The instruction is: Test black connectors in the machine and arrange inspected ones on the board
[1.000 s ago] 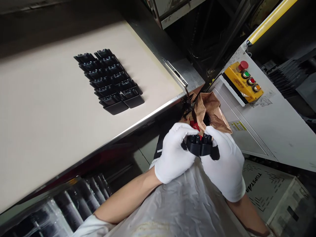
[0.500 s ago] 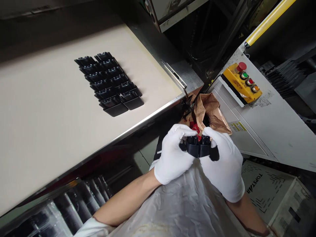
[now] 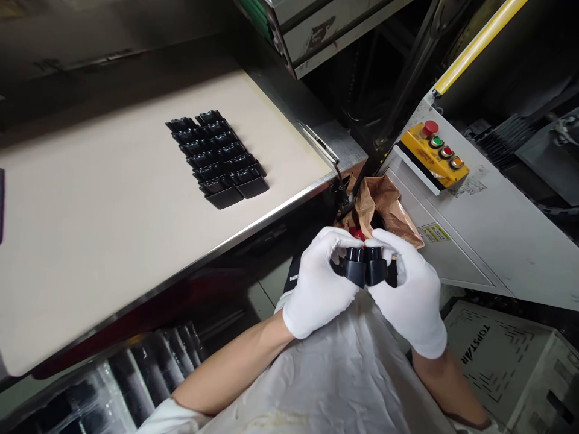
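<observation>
White gloves cover both of my hands, which meet in front of my apron. Between thumb and fingers, my left hand (image 3: 323,283) grips a black plastic part (image 3: 355,272) with ribbed, rounded posts along its top. A matching black plastic part (image 3: 376,271) is pinched in my right hand (image 3: 407,289). The two parts sit side by side, touching or nearly so, with their posts facing away from me. On the pale work surface (image 3: 113,229), several similar black parts (image 3: 226,198) lie in two close columns, to the left of my hands.
An open brown paper bag (image 3: 389,208) stands beyond my hands. At right, a machine panel carries a yellow button box (image 3: 436,158). A TOPSTAR box (image 3: 493,349) sits low at right. Clear plastic-wrapped goods (image 3: 122,380) are below the table's metal edge (image 3: 271,220).
My view has shifted, so the table and its rows of parts appear farther right. Both hands keep hold of their parts; my right fingertips have moved slightly inward over the tops.
</observation>
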`<state>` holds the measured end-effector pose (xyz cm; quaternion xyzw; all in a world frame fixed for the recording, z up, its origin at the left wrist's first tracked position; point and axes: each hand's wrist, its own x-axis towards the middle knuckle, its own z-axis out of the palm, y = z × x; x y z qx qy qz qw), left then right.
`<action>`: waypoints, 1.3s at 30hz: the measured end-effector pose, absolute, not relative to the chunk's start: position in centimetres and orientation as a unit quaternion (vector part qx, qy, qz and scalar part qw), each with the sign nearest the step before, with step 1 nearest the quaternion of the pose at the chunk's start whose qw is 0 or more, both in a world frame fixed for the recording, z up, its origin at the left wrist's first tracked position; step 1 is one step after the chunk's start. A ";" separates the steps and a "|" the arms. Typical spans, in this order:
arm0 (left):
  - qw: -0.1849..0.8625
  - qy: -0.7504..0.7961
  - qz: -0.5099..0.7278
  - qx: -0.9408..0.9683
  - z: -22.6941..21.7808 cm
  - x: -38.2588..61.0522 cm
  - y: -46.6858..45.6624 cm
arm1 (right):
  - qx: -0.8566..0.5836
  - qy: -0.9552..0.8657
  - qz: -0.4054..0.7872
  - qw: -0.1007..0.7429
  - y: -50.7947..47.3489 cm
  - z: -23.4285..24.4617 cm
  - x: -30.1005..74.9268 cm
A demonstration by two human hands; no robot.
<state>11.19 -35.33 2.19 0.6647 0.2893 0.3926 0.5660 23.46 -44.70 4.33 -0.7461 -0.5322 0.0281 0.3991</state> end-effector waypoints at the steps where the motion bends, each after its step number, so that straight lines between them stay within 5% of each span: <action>1: 0.566 0.287 0.392 0.666 2.3 11.1 -35.6 | -0.745 -0.523 0.047 0.412 -45.0 4.4 23.4; 11: 0.640 0.340 0.330 0.605 3.0 10.5 -38.2 | -0.739 -0.457 0.143 0.474 -47.6 4.0 22.8; 17: 0.871 0.331 0.183 0.313 -1.4 9.7 -36.9 | -0.658 -0.322 0.367 0.573 -46.1 -1.4 24.3; 26: 0.931 0.260 0.143 0.212 -2.3 6.7 -35.3 | -0.483 -0.124 0.605 0.620 -45.6 -4.6 24.2; 39: 0.922 0.247 0.128 0.270 -2.1 8.7 -32.6 | -0.709 -0.420 0.278 0.494 -43.2 -0.1 24.0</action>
